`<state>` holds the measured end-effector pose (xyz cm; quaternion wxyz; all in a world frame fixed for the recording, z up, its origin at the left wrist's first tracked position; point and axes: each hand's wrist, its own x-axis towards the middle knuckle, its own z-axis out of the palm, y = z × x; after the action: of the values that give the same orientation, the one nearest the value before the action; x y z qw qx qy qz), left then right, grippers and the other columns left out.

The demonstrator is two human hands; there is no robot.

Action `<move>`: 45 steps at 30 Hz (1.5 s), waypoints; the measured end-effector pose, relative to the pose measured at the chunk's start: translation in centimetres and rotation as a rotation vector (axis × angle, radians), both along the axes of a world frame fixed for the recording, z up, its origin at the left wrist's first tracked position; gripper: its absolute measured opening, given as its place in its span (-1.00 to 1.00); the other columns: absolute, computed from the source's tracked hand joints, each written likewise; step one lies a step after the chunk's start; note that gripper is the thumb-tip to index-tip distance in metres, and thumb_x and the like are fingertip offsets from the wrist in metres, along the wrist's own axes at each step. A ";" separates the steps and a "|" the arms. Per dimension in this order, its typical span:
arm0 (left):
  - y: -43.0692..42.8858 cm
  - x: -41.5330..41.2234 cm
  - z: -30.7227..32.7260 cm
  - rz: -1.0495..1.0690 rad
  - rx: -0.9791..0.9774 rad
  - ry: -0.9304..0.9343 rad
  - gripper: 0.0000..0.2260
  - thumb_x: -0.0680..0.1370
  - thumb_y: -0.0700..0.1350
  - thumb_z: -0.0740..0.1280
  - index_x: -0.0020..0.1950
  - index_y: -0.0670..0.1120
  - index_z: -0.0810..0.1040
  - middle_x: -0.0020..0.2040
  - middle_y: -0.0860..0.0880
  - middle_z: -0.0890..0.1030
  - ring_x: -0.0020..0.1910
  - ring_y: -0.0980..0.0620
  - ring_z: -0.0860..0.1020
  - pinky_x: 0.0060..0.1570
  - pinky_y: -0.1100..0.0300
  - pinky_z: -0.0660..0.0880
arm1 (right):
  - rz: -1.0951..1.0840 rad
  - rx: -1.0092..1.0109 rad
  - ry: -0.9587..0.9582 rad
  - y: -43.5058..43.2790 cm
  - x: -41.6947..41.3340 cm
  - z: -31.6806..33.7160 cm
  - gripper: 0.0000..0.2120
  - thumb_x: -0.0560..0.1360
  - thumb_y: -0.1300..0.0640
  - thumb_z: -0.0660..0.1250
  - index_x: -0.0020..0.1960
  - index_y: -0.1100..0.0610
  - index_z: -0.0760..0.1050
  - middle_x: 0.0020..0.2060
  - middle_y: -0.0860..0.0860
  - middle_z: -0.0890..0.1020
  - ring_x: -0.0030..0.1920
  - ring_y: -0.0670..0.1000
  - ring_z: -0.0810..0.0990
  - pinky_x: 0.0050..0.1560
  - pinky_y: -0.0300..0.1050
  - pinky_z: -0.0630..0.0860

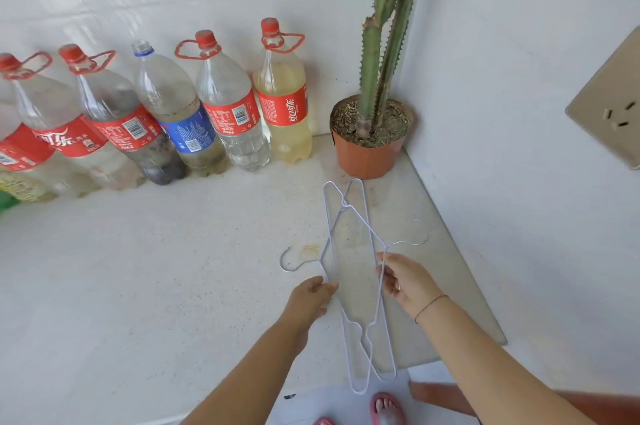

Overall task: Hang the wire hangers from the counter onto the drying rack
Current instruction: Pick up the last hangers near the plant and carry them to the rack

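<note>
Wire hangers (pixel 360 272): two, crossed over each other in the lower middle of the frame, low ends past the table (pixel 138 268) edge.
Left hand (pixel 311 296): your grip is pinched on one hanger's wire, near its hook.
Right hand (pixel 405 282): your fingers are closed around the other hanger's wire.
Drying rack: not in view.
Risk: the frames cross near the top; pull them apart and they may snag.
Risk: the cactus pot (pixel 369 154) stands near the far tips; a swing could knock it.
</note>
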<state>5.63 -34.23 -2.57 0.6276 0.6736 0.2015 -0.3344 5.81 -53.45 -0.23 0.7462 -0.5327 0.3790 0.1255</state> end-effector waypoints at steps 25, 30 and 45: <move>-2.8 0.1 1.8 0.399 -0.199 0.202 -0.85 0.47 -0.11 0.43 -0.09 -0.17 0.56 -0.17 -0.09 0.53 -0.18 -0.03 0.52 -0.11 0.10 0.47 | 0.314 -0.049 -0.144 -2.1 -3.8 1.1 -0.71 0.55 -0.07 0.13 0.13 0.09 0.42 0.15 0.04 0.53 0.24 0.04 0.48 0.39 0.00 0.31; -3.7 0.3 3.0 0.407 -0.340 0.204 -0.79 0.52 -0.13 0.35 0.10 -0.22 0.55 -0.07 -0.14 0.61 -0.12 -0.06 0.58 -0.09 0.12 0.54 | 0.206 -0.040 -0.202 -2.4 -3.6 1.8 -0.83 0.53 0.09 0.23 -0.14 0.17 0.49 -0.21 0.08 0.62 -0.19 0.02 0.56 -0.17 -0.20 0.49; -2.6 0.8 8.0 0.442 -0.429 0.024 -0.88 0.53 -0.23 0.33 -0.01 -0.14 0.66 -0.25 -0.03 0.60 -0.24 0.06 0.56 -0.17 0.25 0.51 | 0.245 0.066 -0.359 -0.6 -1.4 6.2 -0.76 0.48 0.38 0.27 0.07 0.15 0.56 -0.31 -0.07 0.58 -0.31 -0.15 0.53 -0.23 -0.28 0.43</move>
<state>6.38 -36.81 5.46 0.8104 0.4617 0.2754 -0.2329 4.44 -54.03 5.93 0.7978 -0.5641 0.1680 0.1307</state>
